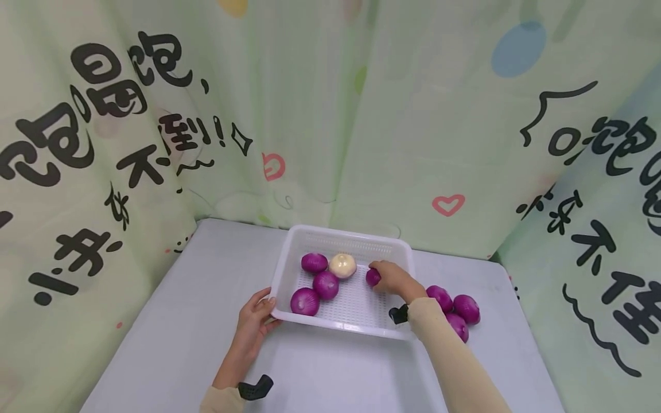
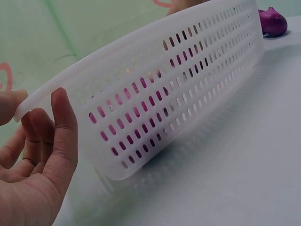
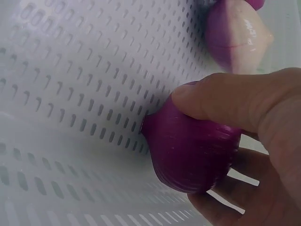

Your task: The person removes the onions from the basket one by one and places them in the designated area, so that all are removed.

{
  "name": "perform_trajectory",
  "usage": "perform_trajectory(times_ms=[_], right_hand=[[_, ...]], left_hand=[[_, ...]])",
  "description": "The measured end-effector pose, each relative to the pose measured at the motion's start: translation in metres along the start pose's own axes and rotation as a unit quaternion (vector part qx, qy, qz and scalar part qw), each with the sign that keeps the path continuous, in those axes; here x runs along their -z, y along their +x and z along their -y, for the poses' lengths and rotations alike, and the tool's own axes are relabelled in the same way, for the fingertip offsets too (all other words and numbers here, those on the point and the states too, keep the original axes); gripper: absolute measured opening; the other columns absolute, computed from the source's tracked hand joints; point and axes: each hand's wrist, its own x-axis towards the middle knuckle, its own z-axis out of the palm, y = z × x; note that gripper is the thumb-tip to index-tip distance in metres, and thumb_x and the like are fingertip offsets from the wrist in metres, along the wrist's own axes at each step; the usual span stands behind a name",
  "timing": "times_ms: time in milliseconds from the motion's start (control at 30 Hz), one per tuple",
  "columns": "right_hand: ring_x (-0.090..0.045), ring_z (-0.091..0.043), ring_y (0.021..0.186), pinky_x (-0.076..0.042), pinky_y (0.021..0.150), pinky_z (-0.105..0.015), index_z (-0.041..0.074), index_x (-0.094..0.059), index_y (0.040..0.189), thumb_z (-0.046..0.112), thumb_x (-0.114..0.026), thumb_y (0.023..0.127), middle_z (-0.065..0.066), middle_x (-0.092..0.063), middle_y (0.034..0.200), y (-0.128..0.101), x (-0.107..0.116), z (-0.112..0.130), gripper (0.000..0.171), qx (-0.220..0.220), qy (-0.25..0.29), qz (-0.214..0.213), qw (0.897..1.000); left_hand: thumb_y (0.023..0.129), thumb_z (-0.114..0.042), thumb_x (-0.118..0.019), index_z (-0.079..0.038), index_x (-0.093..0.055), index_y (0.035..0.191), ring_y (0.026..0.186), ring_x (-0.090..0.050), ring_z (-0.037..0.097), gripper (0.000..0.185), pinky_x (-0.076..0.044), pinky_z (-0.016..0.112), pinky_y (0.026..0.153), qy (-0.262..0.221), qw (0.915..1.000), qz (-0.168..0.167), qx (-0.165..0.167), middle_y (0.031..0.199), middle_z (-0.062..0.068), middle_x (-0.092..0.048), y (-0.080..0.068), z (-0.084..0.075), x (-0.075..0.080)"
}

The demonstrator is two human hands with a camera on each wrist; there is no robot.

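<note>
I hold a small purple onion [image 3: 190, 150] in my right hand [image 1: 395, 279], thumb and fingers curled around it, low over the floor of the white basket [image 1: 289, 246]. I judge it light, firm and a little slippery, so a grip around its round middle is best. My left hand [image 1: 254, 321] pinches the basket's near corner rim. Inside lie three purple onions [image 1: 325, 284] and a pale one [image 1: 343, 265]; more purple ones [image 1: 467, 308] wait on the tabletop [image 1: 206, 321].

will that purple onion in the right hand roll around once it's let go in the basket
Probably a little: the purple onion is round and glossy, so it may roll or slip. The right hand grips it over the basket, whose flat perforated floor and raised walls should stop it.
</note>
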Motion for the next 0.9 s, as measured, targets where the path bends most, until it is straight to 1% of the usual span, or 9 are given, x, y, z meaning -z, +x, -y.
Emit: perform_trajectory(times_ms=[133, 333, 400, 600, 767, 900], right_hand=[[-0.062, -0.034, 0.118, -0.053, 0.107, -0.052, 0.000, -0.057, 0.143, 0.007, -0.079, 0.087, -0.020, -0.066, 0.133, -0.003, -0.002, 0.000, 0.060, 0.000, 0.003, -0.004, 1.000], [-0.063, -0.033, 0.116, -0.054, 0.106, -0.051, 0.000, -0.057, 0.143, 0.012, -0.078, 0.089, -0.020, -0.066, 0.132, -0.006, -0.002, 0.002, 0.059, 0.001, 0.013, -0.015, 1.000], [-0.063, -0.033, 0.116, -0.054, 0.105, -0.051, 0.000, -0.056, 0.144, 0.014, -0.077, 0.090, -0.020, -0.066, 0.133, -0.007, -0.002, 0.002, 0.060, -0.002, 0.027, -0.018, 0.999], [-0.064, -0.031, 0.114, -0.057, 0.101, -0.049, 0.001, -0.055, 0.145, 0.019, -0.075, 0.091, -0.020, -0.065, 0.134, -0.012, 0.001, 0.005, 0.060, -0.008, 0.096, -0.035, 0.995], [-0.065, -0.030, 0.110, -0.060, 0.095, -0.047, 0.003, -0.056, 0.143, 0.025, -0.072, 0.093, -0.019, -0.067, 0.129, -0.016, 0.003, 0.008, 0.056, -0.012, 0.124, -0.053, 0.991], [-0.064, -0.032, 0.113, -0.059, 0.096, -0.048, 0.004, -0.056, 0.143, 0.029, -0.067, 0.095, -0.020, -0.066, 0.131, -0.019, 0.005, 0.010, 0.055, -0.019, 0.157, -0.068, 0.985]], left_hand=[[0.105, -0.012, -0.061, -0.001, -0.045, 0.151, 0.089, -0.066, 0.013, 0.050, -0.061, 0.030, 0.078, 0.000, 1.0000, -0.002, 0.003, 0.105, -0.001, -0.064, 0.000, 0.001, 0.001], [0.105, -0.014, -0.060, -0.002, -0.045, 0.151, 0.091, -0.066, 0.013, 0.050, -0.061, 0.029, 0.080, 0.007, 1.0000, 0.000, 0.002, 0.115, 0.004, -0.065, -0.001, 0.000, 0.000], [0.105, -0.014, -0.060, -0.002, -0.046, 0.151, 0.091, -0.066, 0.014, 0.049, -0.061, 0.029, 0.080, 0.009, 1.0000, 0.001, 0.003, 0.116, 0.005, -0.065, -0.002, 0.000, -0.001], [0.106, -0.014, -0.060, -0.002, -0.045, 0.151, 0.090, -0.065, 0.014, 0.049, -0.061, 0.030, 0.080, 0.007, 1.0000, 0.005, 0.003, 0.112, 0.003, -0.064, -0.002, -0.002, -0.001], [0.106, -0.015, -0.060, -0.003, -0.045, 0.151, 0.092, -0.065, 0.014, 0.050, -0.061, 0.032, 0.083, 0.012, 0.9999, 0.005, 0.006, 0.118, 0.007, -0.064, -0.002, -0.003, -0.001], [0.106, -0.016, -0.060, -0.002, -0.045, 0.152, 0.095, -0.065, 0.015, 0.050, -0.061, 0.033, 0.084, 0.016, 0.9999, 0.004, 0.002, 0.120, 0.009, -0.063, -0.003, -0.002, -0.001]])
